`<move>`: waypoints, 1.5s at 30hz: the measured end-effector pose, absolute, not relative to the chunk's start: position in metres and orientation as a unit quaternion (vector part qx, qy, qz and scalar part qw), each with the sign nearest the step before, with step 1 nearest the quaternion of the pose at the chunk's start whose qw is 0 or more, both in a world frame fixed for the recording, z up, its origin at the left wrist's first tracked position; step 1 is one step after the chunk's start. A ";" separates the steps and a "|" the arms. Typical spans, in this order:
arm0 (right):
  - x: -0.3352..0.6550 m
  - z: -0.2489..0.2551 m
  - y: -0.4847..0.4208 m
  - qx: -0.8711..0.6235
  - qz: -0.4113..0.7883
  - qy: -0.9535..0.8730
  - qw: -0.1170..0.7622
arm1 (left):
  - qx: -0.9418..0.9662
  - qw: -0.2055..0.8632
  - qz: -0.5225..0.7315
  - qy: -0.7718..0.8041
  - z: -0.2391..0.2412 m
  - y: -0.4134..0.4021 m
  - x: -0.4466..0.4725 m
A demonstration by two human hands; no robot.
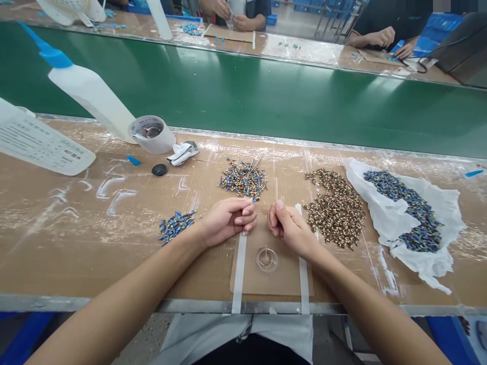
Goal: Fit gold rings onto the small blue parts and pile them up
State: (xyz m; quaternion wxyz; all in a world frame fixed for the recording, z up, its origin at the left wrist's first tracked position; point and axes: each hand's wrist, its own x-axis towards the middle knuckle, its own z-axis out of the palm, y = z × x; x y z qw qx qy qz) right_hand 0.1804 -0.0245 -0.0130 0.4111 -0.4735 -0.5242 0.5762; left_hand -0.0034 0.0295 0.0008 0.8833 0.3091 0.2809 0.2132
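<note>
My left hand (232,218) is closed, thumb and forefinger pinching a small blue-tipped part (254,199) in front of a heap of blue and brass parts (241,180). Opposite it, my right hand (289,225) is closed around a thin pale stick (276,188) that points up and away from me. Below and between both hands, a small clear round dish (267,260) sits on a cardboard pad (281,284) held by strips of white tape. A pile of brass-coloured parts (337,210) lies right of my right hand, and a small pile of blue parts (177,226) left of my left wrist.
White wrapping (376,215) holds more blue parts at the right. Two white plastic bottles (91,96), a tape roll (152,134), a black cap (160,170) and crumpled foil (183,153) stand or lie at the left. Beyond the green belt (243,91), other people's hands (243,22) work.
</note>
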 end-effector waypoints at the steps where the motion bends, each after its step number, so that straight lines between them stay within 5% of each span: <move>1: 0.181 -0.013 -0.025 -0.476 0.576 -0.525 0.407 | 0.297 0.887 0.212 0.285 0.001 0.030 -0.004; 10: 0.184 -0.014 -0.023 -0.493 0.576 -0.518 0.396 | 0.404 0.850 0.192 0.279 0.004 0.028 -0.002; 21: 0.181 -0.011 -0.025 -0.504 0.472 -0.625 0.364 | 0.798 0.510 0.130 0.295 0.019 0.015 0.000; 38: 0.178 -0.015 -0.024 -0.501 0.392 -0.685 0.354 | 0.808 0.469 0.165 0.316 0.001 0.010 0.008; 45: 0.179 -0.013 -0.022 -0.507 0.449 -0.643 0.357 | 0.816 0.457 0.151 0.321 0.011 0.016 0.001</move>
